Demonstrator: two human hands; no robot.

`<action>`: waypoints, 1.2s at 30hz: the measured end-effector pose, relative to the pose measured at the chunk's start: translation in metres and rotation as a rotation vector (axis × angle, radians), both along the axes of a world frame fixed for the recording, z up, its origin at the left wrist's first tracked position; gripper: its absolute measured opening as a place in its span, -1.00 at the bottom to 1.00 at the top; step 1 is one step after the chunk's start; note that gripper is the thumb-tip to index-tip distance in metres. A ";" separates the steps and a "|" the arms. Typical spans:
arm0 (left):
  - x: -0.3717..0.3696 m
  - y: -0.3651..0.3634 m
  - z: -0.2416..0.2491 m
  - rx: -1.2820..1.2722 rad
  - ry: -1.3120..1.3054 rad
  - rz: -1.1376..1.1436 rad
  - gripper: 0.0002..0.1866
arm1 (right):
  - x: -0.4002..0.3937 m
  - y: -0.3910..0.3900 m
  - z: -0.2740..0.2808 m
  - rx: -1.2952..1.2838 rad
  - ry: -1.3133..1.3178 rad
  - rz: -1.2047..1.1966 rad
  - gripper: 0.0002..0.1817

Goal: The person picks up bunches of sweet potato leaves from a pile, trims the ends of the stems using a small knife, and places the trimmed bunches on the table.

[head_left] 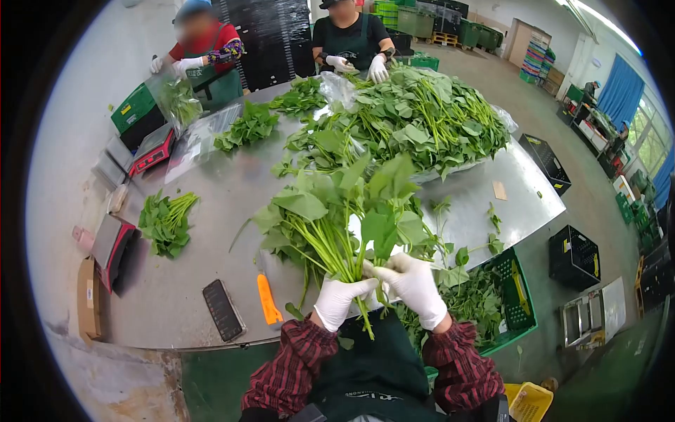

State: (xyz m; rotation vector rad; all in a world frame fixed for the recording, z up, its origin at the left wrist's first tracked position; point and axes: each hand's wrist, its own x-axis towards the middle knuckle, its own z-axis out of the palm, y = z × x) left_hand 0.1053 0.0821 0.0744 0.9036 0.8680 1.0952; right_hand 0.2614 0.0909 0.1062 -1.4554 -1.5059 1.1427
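Head view, my stock: left hand [339, 299] closed round stems of leafy bunch [337, 211]; right hand [415, 281] pinching same stems just beside it. Bunch held above steel table [211, 204]. Orange knife [268, 300], phone [222, 309] left of bunch.

A dull sheen is shown by the grey brushed-metal tabletop [211, 204]. Thin, smooth white rubber gloves are worn on the left hand [337, 299] and the right hand [416, 285], above sleeves of red-and-black checked cloth [295, 366]. The bunch of green leafy stems [337, 211] looks matt and soft. Glossy plastic is seen on the orange knife handle [267, 299], and moulded plastic on the green slatted crate [517, 299].
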 end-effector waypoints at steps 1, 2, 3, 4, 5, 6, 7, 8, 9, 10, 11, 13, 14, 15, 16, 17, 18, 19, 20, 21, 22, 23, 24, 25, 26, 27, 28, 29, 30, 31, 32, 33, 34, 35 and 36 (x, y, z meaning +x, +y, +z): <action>0.004 -0.002 -0.001 0.018 -0.021 0.023 -0.79 | -0.003 0.001 -0.011 0.023 -0.029 0.017 -0.62; 0.007 -0.004 0.002 0.016 -0.021 0.021 -0.79 | -0.005 0.003 -0.021 0.047 -0.057 0.036 -0.61; 0.010 -0.005 0.005 -0.008 -0.018 0.075 -0.78 | -0.006 0.002 -0.016 0.047 -0.057 0.037 -0.61; 0.011 -0.006 0.007 -0.033 -0.015 0.132 -0.77 | -0.007 -0.001 -0.006 -0.027 -0.020 0.040 -0.63; 0.007 -0.004 -0.001 -0.014 -0.001 0.109 -0.78 | -0.008 -0.003 -0.001 -0.101 0.018 0.043 -0.65; 0.004 -0.003 -0.006 -0.015 -0.001 0.110 -0.78 | -0.009 -0.004 -0.004 -0.102 0.018 0.044 -0.65; 0.002 -0.002 -0.009 -0.028 -0.078 0.110 -0.75 | -0.009 -0.006 -0.010 0.059 -0.038 0.004 -0.73; 0.000 -0.001 -0.012 -0.039 -0.156 0.110 -0.72 | -0.009 -0.008 -0.013 0.220 -0.094 -0.036 -0.79; -0.002 0.001 -0.014 -0.061 -0.260 0.134 -0.77 | -0.008 -0.013 -0.011 0.222 -0.096 -0.036 -0.79; -0.005 0.003 -0.015 -0.061 -0.261 0.133 -0.77 | -0.007 -0.022 -0.004 0.203 0.203 -0.214 -0.82; -0.009 0.005 -0.014 -0.054 -0.338 0.163 -0.77 | -0.006 -0.028 0.001 0.181 0.502 -0.389 -0.85; -0.016 0.011 -0.010 -0.008 -0.400 0.243 -0.78 | 0.013 -0.026 0.005 0.366 0.458 -0.627 -0.79; -0.022 0.012 -0.009 -0.044 -0.450 0.298 -0.75 | 0.029 -0.028 0.014 0.295 0.593 -0.701 -0.78; -0.027 0.012 -0.006 -0.044 -0.450 0.307 -0.75 | 0.061 -0.022 -0.004 0.265 0.567 -0.694 -0.74; -0.031 0.012 -0.004 -0.046 -0.451 0.311 -0.75 | 0.092 -0.016 -0.016 0.217 0.285 -0.605 -0.65; -0.034 0.012 -0.009 -0.032 -0.432 0.254 -0.69 | 0.110 -0.011 -0.030 0.125 0.046 -0.585 -0.66; -0.033 0.013 -0.009 -0.031 -0.436 0.247 -0.69 | 0.119 -0.007 -0.037 0.035 -0.193 -0.557 -0.67; -0.033 0.013 -0.008 -0.032 -0.397 0.176 -0.70 | 0.103 -0.011 -0.014 -0.008 -0.071 -0.471 -0.71; -0.031 0.011 -0.007 -0.036 -0.356 0.103 -0.71 | 0.081 -0.016 0.007 -0.054 0.050 -0.387 -0.74; -0.028 0.009 -0.005 -0.009 -0.318 0.064 -0.73 | 0.073 -0.015 0.003 -0.043 0.160 -0.216 -0.76; -0.023 0.007 0.000 -0.007 -0.319 0.060 -0.73 | 0.064 -0.012 0.008 -0.019 0.082 0.001 -0.72; -0.018 0.004 0.006 -0.005 -0.243 0.042 -0.79 | 0.049 -0.009 0.009 -0.029 0.138 0.123 -0.67; -0.014 0.002 0.009 -0.004 -0.164 0.027 -0.84 | 0.042 0.001 -0.009 0.052 0.113 0.269 -0.67; -0.013 0.002 0.006 0.015 -0.104 -0.005 -0.86 | 0.032 0.004 -0.003 -0.065 0.128 0.302 -0.71; -0.011 0.001 0.009 0.054 -0.030 -0.039 -0.86 | 0.022 0.006 0.003 -0.183 0.143 0.335 -0.75; -0.010 -0.001 0.009 0.049 -0.031 -0.044 -0.86 | 0.013 0.007 0.003 -0.180 0.145 0.343 -0.75; -0.009 -0.003 0.009 0.045 -0.032 -0.050 -0.87 | 0.004 0.005 0.001 -0.226 0.286 0.262 -0.80; -0.007 -0.003 0.008 0.047 -0.029 -0.046 -0.87 | -0.002 0.003 0.000 -0.272 0.426 0.178 -0.84; -0.006 -0.003 0.007 0.036 -0.037 0.031 -0.87 | -0.006 -0.001 -0.003 -0.271 0.427 0.182 -0.84; -0.005 -0.003 0.007 0.024 -0.046 0.108 -0.86 | -0.010 -0.007 -0.006 -0.028 0.406 0.082 -0.88; -0.006 -0.002 0.007 0.025 -0.046 0.109 -0.86 | -0.013 -0.014 -0.010 0.214 0.380 -0.019 -0.90; -0.007 0.001 0.009 0.036 -0.166 0.183 -0.86 | -0.018 -0.023 -0.014 0.098 0.711 -0.176 -0.91; -0.010 0.004 0.011 0.048 -0.287 0.259 -0.85 | -0.010 -0.029 0.000 0.265 0.686 -0.290 -0.91; -0.023 0.012 0.006 0.044 -0.311 0.334 -0.83 | 0.007 -0.030 0.007 0.330 0.670 -0.460 -0.91; -0.040 0.021 -0.008 0.090 -0.376 0.347 -0.80 | 0.033 -0.029 0.005 0.364 0.575 -0.564 -0.86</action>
